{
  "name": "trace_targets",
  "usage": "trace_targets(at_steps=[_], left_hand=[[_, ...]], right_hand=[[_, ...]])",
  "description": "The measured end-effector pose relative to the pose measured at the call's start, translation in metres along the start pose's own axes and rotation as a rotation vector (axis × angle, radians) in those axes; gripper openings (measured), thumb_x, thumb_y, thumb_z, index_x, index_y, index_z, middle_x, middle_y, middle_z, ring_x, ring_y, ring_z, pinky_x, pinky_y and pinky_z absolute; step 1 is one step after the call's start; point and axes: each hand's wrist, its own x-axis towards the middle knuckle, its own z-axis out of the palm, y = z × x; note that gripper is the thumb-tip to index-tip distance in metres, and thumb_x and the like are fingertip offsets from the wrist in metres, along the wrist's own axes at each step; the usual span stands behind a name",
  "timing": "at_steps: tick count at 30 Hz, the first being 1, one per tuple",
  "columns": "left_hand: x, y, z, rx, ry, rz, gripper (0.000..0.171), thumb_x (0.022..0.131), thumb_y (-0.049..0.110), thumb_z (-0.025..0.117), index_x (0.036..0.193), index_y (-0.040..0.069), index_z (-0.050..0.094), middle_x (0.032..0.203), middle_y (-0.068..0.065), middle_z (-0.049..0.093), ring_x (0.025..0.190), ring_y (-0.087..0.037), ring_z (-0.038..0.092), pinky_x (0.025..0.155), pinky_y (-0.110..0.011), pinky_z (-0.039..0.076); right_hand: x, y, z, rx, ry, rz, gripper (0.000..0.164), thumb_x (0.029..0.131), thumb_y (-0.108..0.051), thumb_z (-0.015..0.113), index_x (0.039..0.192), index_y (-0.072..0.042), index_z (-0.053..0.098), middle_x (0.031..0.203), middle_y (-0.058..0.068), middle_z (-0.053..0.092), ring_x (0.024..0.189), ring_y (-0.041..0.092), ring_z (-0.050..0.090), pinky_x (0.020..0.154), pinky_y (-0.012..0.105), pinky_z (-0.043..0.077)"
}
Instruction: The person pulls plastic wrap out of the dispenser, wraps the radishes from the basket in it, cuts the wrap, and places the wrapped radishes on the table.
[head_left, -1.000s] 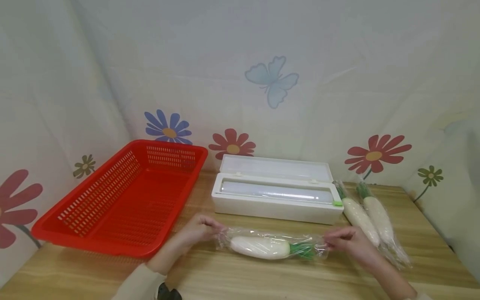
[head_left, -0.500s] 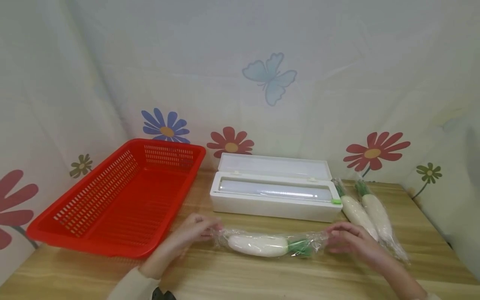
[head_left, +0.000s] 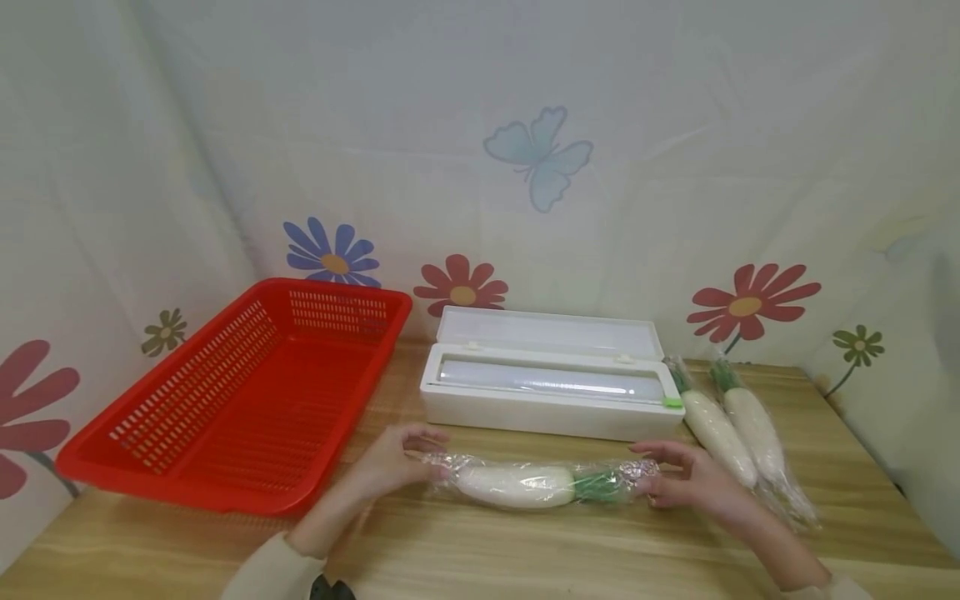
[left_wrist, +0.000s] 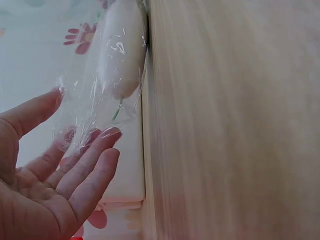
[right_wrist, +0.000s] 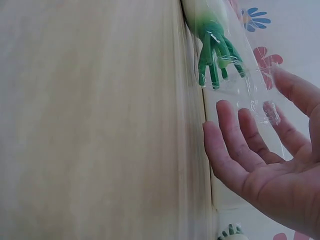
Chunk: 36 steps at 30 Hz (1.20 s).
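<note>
A white radish (head_left: pixel 517 487) with green leaf stubs lies lengthwise before me on the table, wrapped in clear plastic film. At its root end, my left hand (head_left: pixel 397 458) has its fingers relaxed and spread, thumb well apart, touching the loose film (left_wrist: pixel 75 120). By the leafy end is my right hand (head_left: pixel 693 477), thumb and fingers also apart, fingertips at the crumpled film (right_wrist: pixel 270 112). The green stubs (right_wrist: pixel 217 52) show through the wrap in the right wrist view. Behind the radish stands a white cling film box (head_left: pixel 555 412), lid raised, with a film roll inside.
A large red plastic basket (head_left: pixel 300 492) stands at the left. Two more wrapped radishes, a nearer one (head_left: pixel 716 433) and a farther one (head_left: pixel 757 429), lie at the right beside the box. A flowered cloth (head_left: pixel 360 125) hangs behind the wooden table (head_left: pixel 525 558).
Both hands have loosened from pinching the film ends to spread fingers. The wrapped radish has shifted slightly up the view, and the film at its ends looks more bunched.
</note>
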Motion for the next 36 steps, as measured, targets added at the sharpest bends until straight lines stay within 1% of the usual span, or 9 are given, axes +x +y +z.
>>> trace_targets(at_steps=[3,6,9,11,14,18,23,30,36], left_hand=[[-0.0006,-0.0009,-0.0019,0.046,-0.027,-0.008,0.049,0.069,0.012,0.078,0.112,-0.004,0.059,0.105,-0.018,0.063,0.097,-0.028,0.059,0.076,-0.032,0.05],[-0.0024,-0.0006,-0.0032,0.031,-0.077,-0.058,0.052,0.07,0.011,0.077,0.114,-0.007,0.057,0.096,-0.016,0.065,0.085,-0.023,0.062,0.07,-0.033,0.052],[-0.0042,0.0002,-0.0034,-0.006,-0.123,-0.129,0.052,0.071,0.01,0.076,0.115,-0.01,0.056,0.081,-0.012,0.065,0.071,-0.018,0.063,0.064,-0.033,0.054],[-0.005,0.0002,-0.0033,-0.011,-0.136,-0.164,0.051,0.071,0.007,0.075,0.114,-0.011,0.056,0.073,-0.008,0.064,0.064,-0.016,0.062,0.06,-0.033,0.054],[-0.0054,-0.0004,-0.0031,0.013,-0.114,-0.168,0.039,0.071,0.003,0.073,0.106,-0.01,0.062,0.068,-0.006,0.063,0.06,-0.013,0.06,0.057,-0.031,0.053],[-0.004,-0.0012,-0.0026,0.014,-0.073,-0.144,0.021,0.071,-0.001,0.071,0.089,-0.01,0.066,0.068,-0.007,0.064,0.059,-0.013,0.061,0.055,-0.029,0.053],[-0.0029,0.0007,-0.0009,0.026,-0.034,-0.134,0.012,0.073,-0.003,0.07,0.082,-0.01,0.067,0.069,-0.011,0.066,0.059,-0.013,0.062,0.053,-0.029,0.053],[-0.003,0.004,0.0006,0.073,-0.002,-0.125,0.011,0.072,-0.002,0.071,0.08,-0.009,0.068,0.067,-0.008,0.065,0.055,-0.009,0.058,0.052,-0.027,0.053],[-0.0021,0.0022,-0.0011,0.078,0.024,-0.11,0.026,0.076,0.015,0.072,0.094,-0.005,0.069,0.071,-0.008,0.067,0.06,-0.012,0.06,0.054,-0.028,0.052]], right_hand=[[0.002,0.0012,0.0013,-0.021,-0.045,-0.035,0.059,0.083,-0.004,0.062,0.129,0.015,0.032,0.118,0.032,0.041,0.089,0.02,0.063,0.071,0.036,0.054],[0.0037,0.0027,0.0017,-0.043,-0.075,-0.071,0.059,0.081,-0.003,0.063,0.128,0.017,0.033,0.12,0.036,0.042,0.085,0.019,0.064,0.069,0.036,0.054],[0.005,0.0038,0.0015,-0.069,-0.08,-0.089,0.056,0.079,-0.001,0.065,0.124,0.019,0.039,0.113,0.03,0.054,0.081,0.016,0.065,0.067,0.034,0.054],[0.0052,0.004,0.0016,-0.077,-0.075,-0.076,0.054,0.078,-0.001,0.066,0.121,0.02,0.042,0.103,0.02,0.062,0.079,0.014,0.065,0.066,0.032,0.054],[0.005,0.0026,0.0028,-0.054,-0.052,-0.022,0.051,0.076,-0.002,0.069,0.116,0.02,0.046,0.092,0.013,0.067,0.076,0.014,0.065,0.067,0.031,0.054],[0.0053,0.0011,0.0052,0.007,-0.024,0.062,0.044,0.078,-0.004,0.069,0.108,0.022,0.05,0.087,0.017,0.067,0.074,0.016,0.066,0.068,0.032,0.054],[0.0066,0.0021,0.0074,-0.046,-0.001,0.082,0.032,0.08,-0.006,0.067,0.095,0.021,0.057,0.08,0.018,0.068,0.068,0.013,0.066,0.064,0.031,0.054],[0.0063,0.0017,0.0075,-0.06,0.002,0.088,0.033,0.08,-0.008,0.068,0.093,0.02,0.059,0.078,0.017,0.068,0.067,0.012,0.065,0.062,0.031,0.055],[0.0033,0.0007,0.0014,-0.045,-0.027,0.101,0.046,0.084,-0.015,0.065,0.11,0.02,0.052,0.089,0.018,0.067,0.077,0.019,0.067,0.068,0.034,0.054]])
